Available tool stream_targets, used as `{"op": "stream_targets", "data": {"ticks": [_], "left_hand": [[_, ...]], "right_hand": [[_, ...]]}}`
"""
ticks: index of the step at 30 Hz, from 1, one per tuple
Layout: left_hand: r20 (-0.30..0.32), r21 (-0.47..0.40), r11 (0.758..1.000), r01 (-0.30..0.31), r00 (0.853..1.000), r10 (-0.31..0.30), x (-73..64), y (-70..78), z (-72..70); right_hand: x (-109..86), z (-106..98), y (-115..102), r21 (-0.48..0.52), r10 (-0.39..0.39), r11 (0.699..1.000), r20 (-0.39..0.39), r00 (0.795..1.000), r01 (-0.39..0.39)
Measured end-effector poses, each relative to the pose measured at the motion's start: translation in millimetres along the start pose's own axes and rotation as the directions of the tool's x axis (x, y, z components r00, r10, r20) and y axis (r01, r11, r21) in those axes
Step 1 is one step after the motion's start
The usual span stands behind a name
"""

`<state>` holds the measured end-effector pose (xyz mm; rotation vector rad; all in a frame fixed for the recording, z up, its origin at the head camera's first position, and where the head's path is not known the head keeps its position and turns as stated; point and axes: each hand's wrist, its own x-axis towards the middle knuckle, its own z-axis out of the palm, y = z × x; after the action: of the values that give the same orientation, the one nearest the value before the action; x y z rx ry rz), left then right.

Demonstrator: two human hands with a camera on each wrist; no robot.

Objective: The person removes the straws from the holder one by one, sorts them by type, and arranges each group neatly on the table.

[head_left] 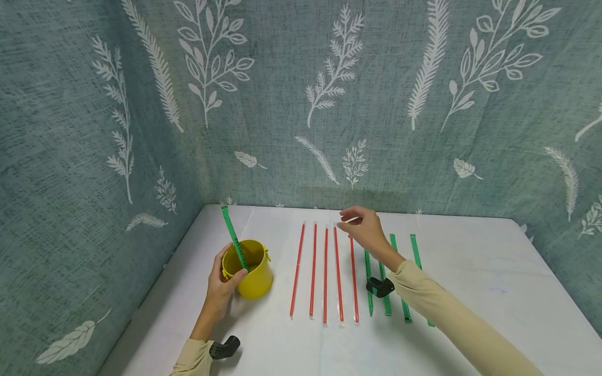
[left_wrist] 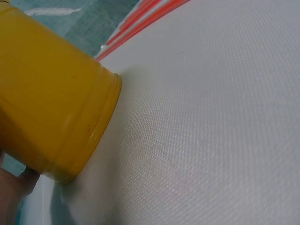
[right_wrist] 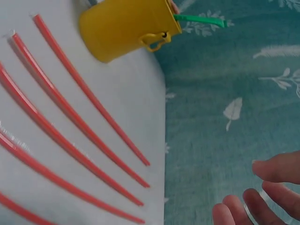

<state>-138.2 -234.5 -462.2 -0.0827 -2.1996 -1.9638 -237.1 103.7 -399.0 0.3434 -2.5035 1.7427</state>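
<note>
My left hand (head_left: 221,284) grips a small yellow bucket (head_left: 258,282), its thumb over the rim and the other fingers round the far side. One green-wrapped straw (head_left: 230,230) stands tilted in the bucket, its upper end above the rim. In the left wrist view the bucket (left_wrist: 56,93) is close up. My right hand (head_left: 367,230) is over the far ends of several red straws (head_left: 325,277) in clear wrappers. Its fingers (right_wrist: 276,167) are loosely bent and apart in the right wrist view, with nothing held between thumb and fingers.
Several green-wrapped straws (head_left: 404,300) lie right of the red ones, partly hidden under the right forearm. The white table (head_left: 484,271) meets a leaf-patterned teal cloth (head_left: 282,78) at the back and left. A black wrist device (head_left: 380,287) sits on the right wrist.
</note>
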Motion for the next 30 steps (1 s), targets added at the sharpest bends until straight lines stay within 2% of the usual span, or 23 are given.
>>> {"op": "stream_targets", "data": {"ticks": [5, 13, 18, 21, 30], "left_hand": [[0.003, 0.006, 1.0, 0.003, 1.0, -0.003, 1.8, -1.1, 1.8], [0.004, -0.018, 1.0, -0.002, 1.0, 0.002, 13.0, -24.7, -3.3], [0.002, 0.005, 1.0, -0.025, 1.0, 0.025, 16.8, -28.5, -3.2], [-0.002, -0.005, 0.999, -0.04, 0.999, 0.04, 16.6, -29.2, -2.7], [-0.024, -0.038, 0.999, -0.033, 0.999, 0.032, 8.5, -31.2, -3.5]], "right_hand": [[2.9, 9.2, -7.6, 0.014, -0.027, 1.0, 0.012, 1.0, 0.027], [9.7, 25.3, -16.7, 0.035, -0.04, 0.999, 0.053, 0.998, 0.038], [13.8, 37.5, -21.1, 0.066, -0.056, 0.996, 0.068, 0.996, 0.051], [15.3, 46.7, -24.8, 0.075, -0.073, 0.995, 0.082, 0.994, 0.067], [19.4, 79.0, -40.1, 0.1, -0.138, 0.987, 0.158, 0.978, 0.123]]}}
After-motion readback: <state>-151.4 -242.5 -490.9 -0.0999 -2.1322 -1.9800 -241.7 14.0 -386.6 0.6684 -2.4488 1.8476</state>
